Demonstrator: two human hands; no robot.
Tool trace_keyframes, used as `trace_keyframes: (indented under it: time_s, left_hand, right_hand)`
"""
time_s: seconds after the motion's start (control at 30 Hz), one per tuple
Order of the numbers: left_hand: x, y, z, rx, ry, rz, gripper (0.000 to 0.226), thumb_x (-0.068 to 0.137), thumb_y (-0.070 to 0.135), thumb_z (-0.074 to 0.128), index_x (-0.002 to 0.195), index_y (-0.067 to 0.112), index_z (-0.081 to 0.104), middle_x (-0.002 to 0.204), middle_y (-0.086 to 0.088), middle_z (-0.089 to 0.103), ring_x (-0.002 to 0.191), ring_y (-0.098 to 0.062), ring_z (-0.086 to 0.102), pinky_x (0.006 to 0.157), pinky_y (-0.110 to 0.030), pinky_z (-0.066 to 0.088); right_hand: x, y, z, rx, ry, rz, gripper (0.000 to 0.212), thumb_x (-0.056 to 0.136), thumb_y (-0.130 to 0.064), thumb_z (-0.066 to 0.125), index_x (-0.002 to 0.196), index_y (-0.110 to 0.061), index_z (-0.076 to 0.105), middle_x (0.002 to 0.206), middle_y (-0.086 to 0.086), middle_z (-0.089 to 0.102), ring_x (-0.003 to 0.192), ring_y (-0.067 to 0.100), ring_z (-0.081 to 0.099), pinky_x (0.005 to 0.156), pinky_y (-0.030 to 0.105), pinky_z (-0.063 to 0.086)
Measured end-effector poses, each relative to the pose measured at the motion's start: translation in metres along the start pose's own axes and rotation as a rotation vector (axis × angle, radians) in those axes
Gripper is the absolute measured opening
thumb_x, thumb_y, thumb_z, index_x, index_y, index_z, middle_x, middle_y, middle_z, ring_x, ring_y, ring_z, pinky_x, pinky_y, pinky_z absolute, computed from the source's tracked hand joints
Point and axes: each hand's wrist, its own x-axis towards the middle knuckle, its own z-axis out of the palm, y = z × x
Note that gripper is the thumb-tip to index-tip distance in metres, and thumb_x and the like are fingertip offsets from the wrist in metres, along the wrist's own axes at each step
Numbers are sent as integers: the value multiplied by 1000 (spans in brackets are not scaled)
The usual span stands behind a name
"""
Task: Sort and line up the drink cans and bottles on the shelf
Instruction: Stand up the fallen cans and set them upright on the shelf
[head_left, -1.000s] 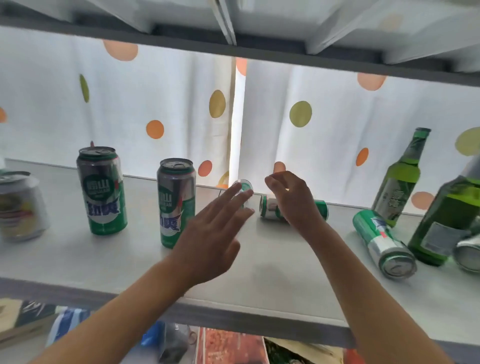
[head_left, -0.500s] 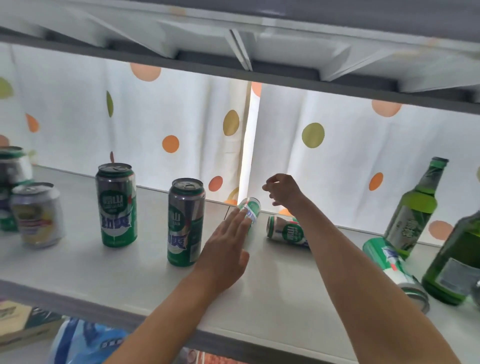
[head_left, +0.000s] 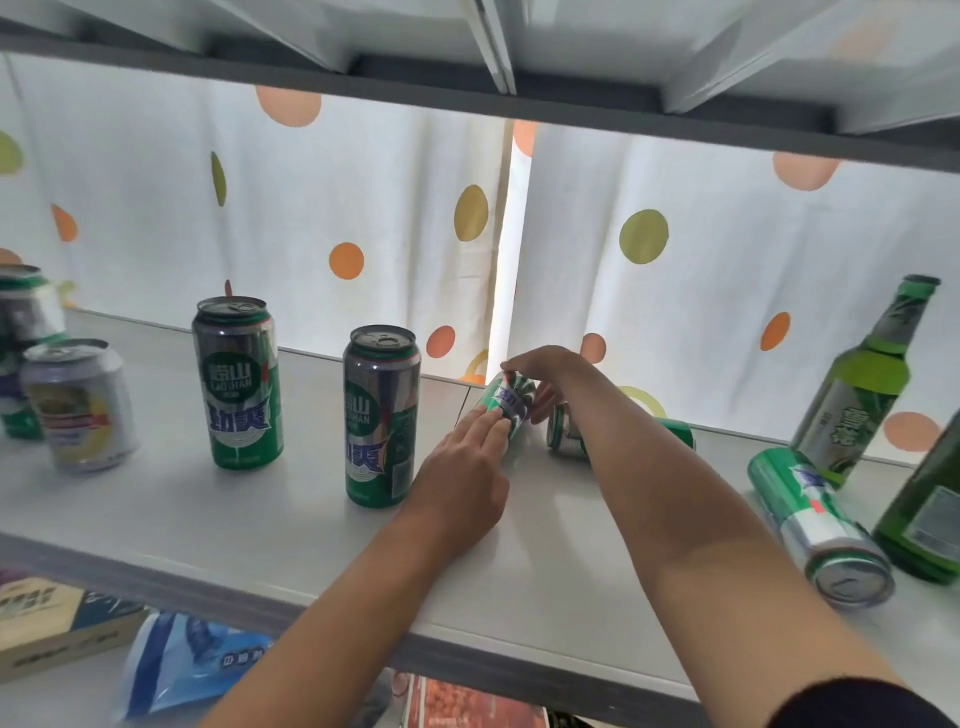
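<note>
A green can (head_left: 506, 402) leans tilted at the middle back of the white shelf (head_left: 260, 525). My right hand (head_left: 545, 371) grips its top end with curled fingers. My left hand (head_left: 462, 478) touches its lower side with straight fingers. Two tall green cans (head_left: 239, 384) (head_left: 382, 415) stand upright to the left. Another green can (head_left: 566, 431) lies on its side behind my right forearm, partly hidden. A further green can (head_left: 815, 525) lies flat at the right.
Two green glass bottles (head_left: 862, 384) (head_left: 930, 509) stand at the right end. A pale can (head_left: 78, 405) and a green one (head_left: 21, 343) stand at the far left. A dotted curtain (head_left: 337, 208) hangs behind. The upper shelf (head_left: 467, 57) is close overhead. Packets (head_left: 182, 660) lie below.
Both hands have closed in on the lying can at the back. My right hand took its top end and the can now tilts up, with my left fingers against its side.
</note>
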Motion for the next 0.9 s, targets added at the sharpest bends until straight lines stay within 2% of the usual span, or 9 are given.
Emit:
trace_keyframes:
  time_s: [0.07,0.17,0.2,0.37,0.43,0.57,0.67,0.77,0.9]
  left_hand:
    - [1,0,-3,41,10,1,59,80,10,49,138,5,49,148,-9,45,142,-26,31,117,-40,27]
    - [-1,0,-8,93,59,19,51,76,9,50,126,5,60,140,-10,54,137,-30,39,115,-42,31]
    - [-2,0,-9,92,69,29,49,76,8,50,124,5,62,138,-9,56,137,-30,40,114,-42,33]
    - [-1,3,-11,101,53,27,48,82,10,51,130,10,58,144,-5,51,142,-25,32,117,-40,28]
    - [-2,4,-14,115,81,40,45,80,8,52,123,9,63,138,-6,56,140,-27,35,117,-41,27]
    - [-5,10,-22,182,211,142,42,74,9,40,104,6,70,122,-10,65,130,-33,48,111,-45,35]
    - [-5,12,-23,179,239,160,34,69,2,55,100,3,69,121,-13,65,129,-35,50,108,-48,40]
    - [-5,12,-23,188,221,144,36,65,-1,64,101,3,69,122,-13,65,129,-35,50,108,-47,39]
    - [-5,12,-21,185,201,135,36,66,-1,63,101,3,68,123,-13,64,129,-34,49,108,-48,41]
  right_hand:
    - [2,-3,-7,61,-62,40,48,95,-31,64,125,3,51,102,26,65,73,37,70,63,44,62]
    - [7,-3,-19,170,-138,45,48,88,-26,76,116,4,53,105,28,64,86,41,72,68,48,62]
    - [9,-2,-22,196,-146,30,46,86,-25,78,111,5,54,106,29,63,85,42,73,67,49,62]
    - [5,2,-39,278,-109,-100,43,77,-24,85,100,2,60,115,30,60,74,41,74,55,44,60]
    - [-3,0,-50,302,-83,-166,42,75,-22,86,100,3,63,115,29,59,76,41,74,56,44,61]
    - [-28,-9,-65,250,129,-356,43,71,-26,90,94,1,66,101,20,67,73,37,74,79,50,61]
    - [-49,-15,-65,177,304,-441,43,67,-28,92,90,-4,64,90,16,70,69,32,74,67,46,63]
    - [-63,-18,-53,83,466,-529,40,65,-29,92,80,-11,60,81,7,65,69,25,70,59,42,63]
    - [-69,-19,-33,-104,583,-621,39,69,-36,89,78,-15,57,84,2,64,69,22,65,61,37,60]
